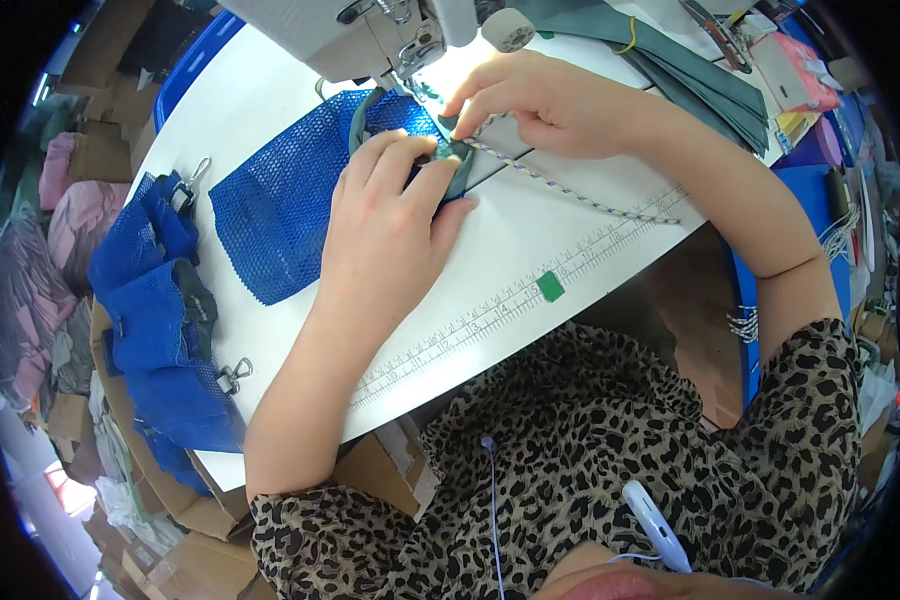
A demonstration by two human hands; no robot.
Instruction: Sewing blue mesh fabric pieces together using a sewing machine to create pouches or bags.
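Note:
A blue mesh bag lies on the white sewing table, its dark green binding close to the needle area of the sewing machine. My left hand rests over the mesh with curled fingers, gripping the bound edge against the table. At the far side of that edge, my right hand has its thumb and fingers pinched on the green binding. A thin patterned cord runs from beneath the fingertips toward the table's right edge. The exact grip under both hands is partly hidden.
Blue mesh pieces with metal clips hang over the left table edge. Dark green strips lie at the back right, near a pink packet. A printed ruler follows the near edge. Cardboard boxes stand below left.

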